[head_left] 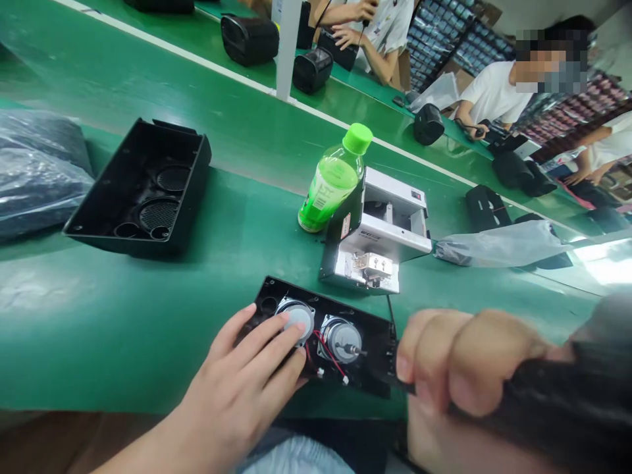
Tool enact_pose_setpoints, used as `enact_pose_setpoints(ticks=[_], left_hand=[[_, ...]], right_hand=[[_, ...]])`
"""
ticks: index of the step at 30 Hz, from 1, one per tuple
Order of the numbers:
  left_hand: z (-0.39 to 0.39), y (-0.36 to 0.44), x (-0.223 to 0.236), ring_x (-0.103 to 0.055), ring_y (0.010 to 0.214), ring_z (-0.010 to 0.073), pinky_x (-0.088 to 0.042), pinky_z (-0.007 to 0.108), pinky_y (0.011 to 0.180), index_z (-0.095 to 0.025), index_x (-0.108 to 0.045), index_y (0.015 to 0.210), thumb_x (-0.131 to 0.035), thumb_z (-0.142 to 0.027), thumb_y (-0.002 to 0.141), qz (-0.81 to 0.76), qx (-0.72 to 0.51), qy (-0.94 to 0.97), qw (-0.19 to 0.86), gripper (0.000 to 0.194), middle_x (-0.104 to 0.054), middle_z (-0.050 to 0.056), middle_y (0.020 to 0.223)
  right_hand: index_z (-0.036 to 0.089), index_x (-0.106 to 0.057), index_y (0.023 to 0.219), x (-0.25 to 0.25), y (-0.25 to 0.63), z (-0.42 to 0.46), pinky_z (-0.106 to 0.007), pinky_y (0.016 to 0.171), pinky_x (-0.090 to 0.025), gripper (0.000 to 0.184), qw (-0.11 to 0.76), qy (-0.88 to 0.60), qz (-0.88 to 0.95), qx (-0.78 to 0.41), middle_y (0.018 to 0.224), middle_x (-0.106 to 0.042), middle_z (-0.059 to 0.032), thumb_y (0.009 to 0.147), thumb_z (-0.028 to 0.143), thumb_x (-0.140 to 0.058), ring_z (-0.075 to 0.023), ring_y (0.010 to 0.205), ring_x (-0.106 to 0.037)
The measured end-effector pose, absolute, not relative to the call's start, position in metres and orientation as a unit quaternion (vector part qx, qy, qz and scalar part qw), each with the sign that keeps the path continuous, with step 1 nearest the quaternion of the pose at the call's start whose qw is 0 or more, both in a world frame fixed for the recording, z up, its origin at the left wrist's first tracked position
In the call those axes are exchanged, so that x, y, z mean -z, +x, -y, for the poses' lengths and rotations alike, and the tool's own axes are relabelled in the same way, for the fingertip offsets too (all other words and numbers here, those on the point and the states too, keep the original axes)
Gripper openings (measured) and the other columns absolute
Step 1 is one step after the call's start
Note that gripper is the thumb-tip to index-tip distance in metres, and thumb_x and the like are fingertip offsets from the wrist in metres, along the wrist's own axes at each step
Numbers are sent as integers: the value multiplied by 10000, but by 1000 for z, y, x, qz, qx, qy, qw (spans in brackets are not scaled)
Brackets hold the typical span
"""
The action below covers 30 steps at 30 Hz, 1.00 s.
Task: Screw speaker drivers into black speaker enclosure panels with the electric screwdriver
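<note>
Your open left grip [241, 375] lies spread on the round silver speaker [300, 315], seemingly to steady the black plastic panel [378, 355]; your closed right grip [459, 362] holds a black tool handle [543, 395] just beside it.

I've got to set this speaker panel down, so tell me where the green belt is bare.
The widest patch of green belt lies left of your left hand, below the black speaker housing. A second patch sits between that housing and the green-capped bottle. It is crowded around the speaker panel, your right hand on a dark tool handle, and the silver fixture.
</note>
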State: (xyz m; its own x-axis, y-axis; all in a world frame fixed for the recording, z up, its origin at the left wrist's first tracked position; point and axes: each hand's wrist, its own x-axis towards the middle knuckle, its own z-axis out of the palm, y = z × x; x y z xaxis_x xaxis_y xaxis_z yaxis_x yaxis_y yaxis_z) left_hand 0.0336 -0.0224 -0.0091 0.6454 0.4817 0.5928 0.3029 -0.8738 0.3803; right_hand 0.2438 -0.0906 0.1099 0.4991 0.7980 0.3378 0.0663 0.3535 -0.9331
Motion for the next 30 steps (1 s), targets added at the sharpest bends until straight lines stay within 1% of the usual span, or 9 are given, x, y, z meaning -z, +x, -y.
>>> enact_pose_setpoints(ticks=[2, 6, 8, 12, 15, 19, 22, 27, 30], left_hand=[[23, 32, 11, -734, 1229, 261, -284, 540, 1328, -184, -774, 1091, -744, -216, 1003, -208, -354, 903, 127, 99, -812, 69, 1269], [23, 33, 10, -730, 1236, 260, -266, 540, 1336, -173, -773, 1090, -722, -232, 1020, -208, -337, 910, 126, 104, -803, 72, 1291], [23, 34, 9, -732, 1224, 264, -258, 543, 1335, -159, -769, 1076, -705, -232, 1031, -204, -337, 911, 121, 107, -806, 80, 1278], [22, 35, 9, -728, 1221, 262, -253, 550, 1331, -165, -766, 1069, -682, -231, 1045, -205, -334, 912, 118, 110, -808, 74, 1267], [21, 34, 9, -726, 1220, 261, -248, 539, 1333, -161, -766, 1063, -693, -234, 1038, -205, -335, 912, 118, 106, -809, 76, 1253], [20, 35, 9, -726, 1213, 273, -235, 531, 1336, -147, -764, 1056, -698, -228, 1032, -201, -344, 909, 123, 107, -812, 82, 1237], [20, 36, 9, -733, 1200, 281, -224, 541, 1338, -140, -765, 1056, -688, -221, 1036, -196, -349, 908, 123, 113, -811, 90, 1243], [19, 36, 8, -748, 1167, 287, -220, 534, 1336, -133, -766, 1033, -682, -215, 1038, -194, -349, 909, 124, 118, -816, 95, 1231], [19, 35, 6, -750, 1166, 292, -224, 534, 1332, -133, -766, 1023, -685, -206, 1034, -193, -346, 910, 127, 109, -818, 97, 1224]], right_hand=[[402, -691, 997, -108, 233, 89, -402, 509, -507, 62, 697, -506, 435, -262, 623, -612, 56, 1033, 415, -642, -193, 452, -544], [364, -717, 828, -101, 230, 86, -461, 542, -539, 142, 639, -508, 468, -339, 605, -627, 18, 964, 335, -688, -250, 522, -618], [392, -732, 933, -95, 231, 88, -463, 523, -530, 131, 654, -497, 452, -346, 592, -620, 18, 1001, 370, -623, -260, 504, -606], [438, -642, 1290, -85, 230, 94, -464, 563, -538, 278, 693, -494, 423, -311, 653, -669, 5, 1093, 375, -455, -263, 534, -627], [397, -618, 1316, -78, 228, 95, -503, 644, -568, 284, 688, -493, 440, -301, 734, -697, -18, 1089, 358, -454, -255, 590, -656], [375, -589, 1354, -71, 224, 93, -473, 626, -565, 331, 702, -476, 455, -271, 742, -661, -6, 1110, 359, -367, -215, 557, -619], [390, -578, 1376, -70, 226, 96, -489, 660, -583, 356, 686, -493, 458, -275, 753, -668, -14, 1135, 352, -319, -223, 589, -643], [419, -616, 1324, -74, 233, 101, -500, 718, -597, 283, 653, -529, 448, -306, 757, -689, -16, 1126, 359, -424, -249, 660, -687], [344, -708, 1093, -81, 235, 96, -480, 674, -588, 302, 641, -526, 452, -329, 683, -652, -30, 1105, 482, -440, -260, 637, -666]])
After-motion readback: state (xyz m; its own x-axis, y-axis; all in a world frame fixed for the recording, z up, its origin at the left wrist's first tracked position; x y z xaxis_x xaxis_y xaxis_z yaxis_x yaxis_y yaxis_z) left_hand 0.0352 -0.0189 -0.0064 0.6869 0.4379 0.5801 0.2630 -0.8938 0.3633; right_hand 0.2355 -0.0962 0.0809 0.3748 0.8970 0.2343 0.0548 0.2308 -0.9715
